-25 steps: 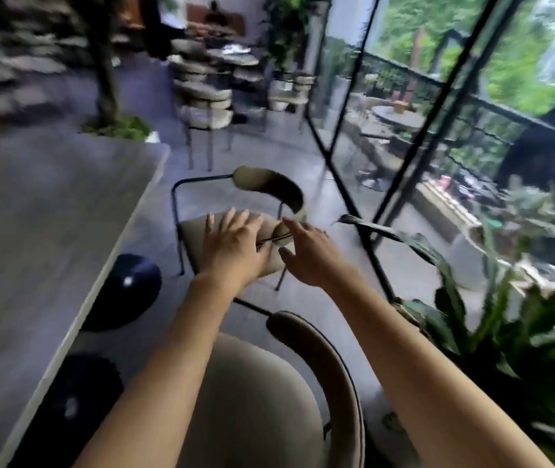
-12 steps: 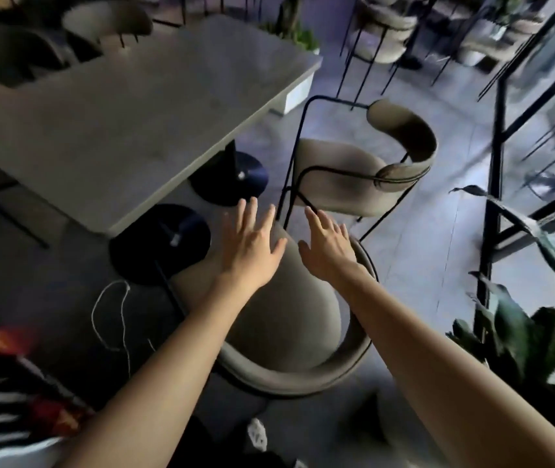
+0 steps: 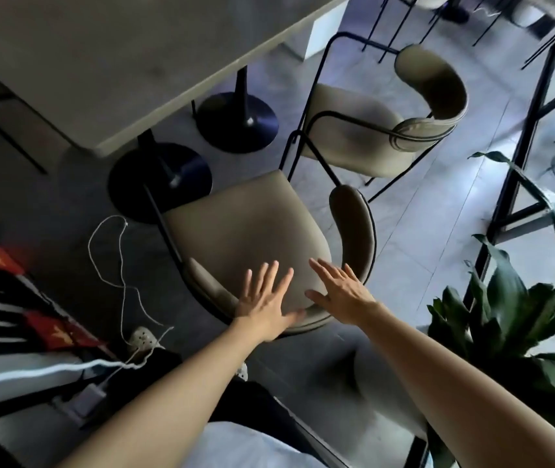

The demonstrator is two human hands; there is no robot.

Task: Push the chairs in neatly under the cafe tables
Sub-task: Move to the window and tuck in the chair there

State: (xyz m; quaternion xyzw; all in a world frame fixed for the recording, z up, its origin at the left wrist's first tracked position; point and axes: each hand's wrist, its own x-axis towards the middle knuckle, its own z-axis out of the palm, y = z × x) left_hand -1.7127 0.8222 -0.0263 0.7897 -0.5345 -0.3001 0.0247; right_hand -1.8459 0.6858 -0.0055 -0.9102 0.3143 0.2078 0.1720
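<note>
A beige cushioned chair [image 3: 242,228] with a curved backrest and black metal frame stands in front of me, pulled out from the grey cafe table [image 3: 110,55]. My left hand [image 3: 266,302] and my right hand [image 3: 340,292] hover flat, fingers spread, over the rear of its seat at the backrest; whether they touch it I cannot tell. A second matching chair [image 3: 370,123] stands further back on the right, also out from the table.
Two black round table bases [image 3: 235,119] [image 3: 161,177] sit under the table edge. A loose white cord [image 3: 114,265] lies on the floor at left. A leafy potted plant [image 3: 512,305] and black-framed glass wall [image 3: 526,136] stand at right. Striped fabric fills the lower left.
My view has tilted down and closer to the near chair. Both hands have drawn back from the seat's front toward its backrest, still spread and holding nothing.
</note>
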